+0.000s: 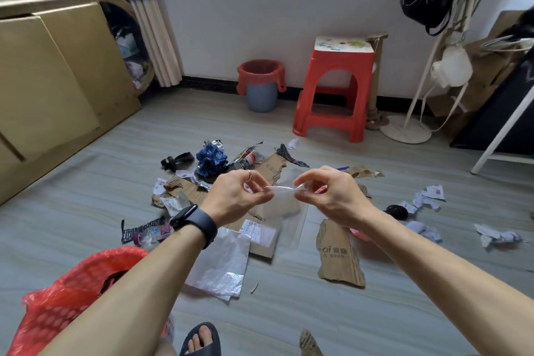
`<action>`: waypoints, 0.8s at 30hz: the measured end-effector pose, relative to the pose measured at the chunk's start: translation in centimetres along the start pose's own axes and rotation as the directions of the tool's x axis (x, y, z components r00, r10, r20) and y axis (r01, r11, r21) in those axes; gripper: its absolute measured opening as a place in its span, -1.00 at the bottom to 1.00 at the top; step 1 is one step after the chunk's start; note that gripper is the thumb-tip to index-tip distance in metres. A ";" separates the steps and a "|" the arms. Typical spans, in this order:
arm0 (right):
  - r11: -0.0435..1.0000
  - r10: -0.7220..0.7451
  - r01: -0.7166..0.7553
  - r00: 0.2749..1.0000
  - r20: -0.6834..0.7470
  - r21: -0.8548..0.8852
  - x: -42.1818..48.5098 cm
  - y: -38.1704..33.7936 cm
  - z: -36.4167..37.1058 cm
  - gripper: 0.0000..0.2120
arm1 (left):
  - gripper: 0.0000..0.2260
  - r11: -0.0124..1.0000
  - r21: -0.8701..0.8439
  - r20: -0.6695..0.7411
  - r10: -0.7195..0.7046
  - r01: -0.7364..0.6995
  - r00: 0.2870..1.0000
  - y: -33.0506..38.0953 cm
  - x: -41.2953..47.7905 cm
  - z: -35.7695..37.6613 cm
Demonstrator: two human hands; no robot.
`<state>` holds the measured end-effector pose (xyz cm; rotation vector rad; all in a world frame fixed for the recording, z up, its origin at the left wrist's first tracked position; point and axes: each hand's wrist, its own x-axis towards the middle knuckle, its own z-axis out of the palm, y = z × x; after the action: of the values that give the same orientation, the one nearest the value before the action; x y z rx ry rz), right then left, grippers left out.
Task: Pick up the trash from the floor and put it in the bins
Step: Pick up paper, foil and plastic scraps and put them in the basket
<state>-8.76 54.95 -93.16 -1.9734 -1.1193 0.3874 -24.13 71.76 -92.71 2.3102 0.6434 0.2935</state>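
Note:
A clear plastic bag (284, 205) hangs in mid-air, stretched by its top edge between both hands. My left hand (237, 196) pinches its left corner and my right hand (329, 196) pinches the right one. Below them trash litters the grey floor: torn cardboard (341, 254), a silver foil sheet (222, 266), a crumpled blue wrapper (211, 160), a plastic bottle (150, 235) and paper scraps (427, 199). A bin lined with a red bag (75, 292) stands at my lower left. A second grey bin with a red liner (261, 84) sits by the far wall.
A red plastic stool (335, 89) stands by the wall right of the far bin. Wooden cabinets (46, 81) line the left side. A white coat stand (404, 127) and a dark board on a white frame (502, 124) crowd the right. My sandalled foot (202, 341) is at the bottom.

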 end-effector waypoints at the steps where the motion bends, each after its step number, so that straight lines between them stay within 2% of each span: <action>1: 1.000 0.005 -0.005 1.000 -0.009 -0.010 0.0 0.0 -0.1 -0.87 | -0.80 1.000 -0.025 0.013 -0.003 0.003 1.000 -0.1 0.0 0.0; 3: 0.998 0.035 -0.035 0.999 0.001 0.044 0.1 -0.1 -0.3 -0.87 | -0.74 0.988 -0.156 0.053 -0.014 0.022 0.998 -0.1 0.0 0.0; 5: 0.979 0.057 -0.073 0.995 0.086 0.191 -0.1 -0.8 -0.5 -0.84 | -0.64 0.953 -0.297 0.116 -0.024 0.058 0.993 0.0 -0.1 -0.1; 7: 0.939 0.081 -0.125 0.986 0.146 0.321 -0.2 -1.2 -0.5 -0.83 | -0.60 0.927 -0.369 0.157 -0.013 0.071 0.988 0.1 -0.2 -0.1; 10: 0.917 0.098 -0.130 0.990 0.102 0.377 -0.1 -1.5 -0.1 -0.84 | -0.68 0.892 -0.450 0.097 0.000 0.043 0.995 0.5 -0.3 -0.2; 12: 0.934 0.102 -0.111 0.994 0.044 0.341 0.2 -1.5 0.5 -0.82 | -0.76 0.895 -0.444 0.037 -0.020 0.035 0.999 0.2 -0.4 -1.3; 15: 0.987 0.081 -0.082 0.997 0.015 0.137 0.8 -1.8 1.7 -0.72 | -0.86 0.958 -0.282 -0.152 -0.093 0.047 0.984 -3.1 -0.8 -4.3; 17: 0.997 0.073 -0.073 0.993 0.089 0.006 1.5 -1.9 3.3 -0.63 | -0.92 0.991 0.005 -0.301 -0.125 0.132 0.945 -6.5 -2.1 -6.9; 19: 0.992 0.065 -0.039 0.973 0.222 -0.118 2.1 -2.5 6.3 -0.52 | -0.93 0.917 0.293 -0.387 -0.146 0.272 0.910 -10.4 -5.0 -9.1; 21: 0.971 0.045 0.041 0.937 0.346 -0.237 2.4 -2.9 9.9 -0.44 | -0.87 0.823 0.412 -0.400 -0.221 0.390 0.889 -14.1 -8.7 -9.8; 24: 0.969 0.036 0.080 0.890 0.454 -0.234 2.2 -4.0 16.7 -0.39 | -0.78 0.748 0.505 -0.350 -0.277 0.429 0.895 -19.5 -14.0 -8.1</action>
<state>-19.87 66.23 -100.09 -2.1439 -1.5472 0.7619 -46.20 81.23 -100.73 2.6540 1.4610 0.2334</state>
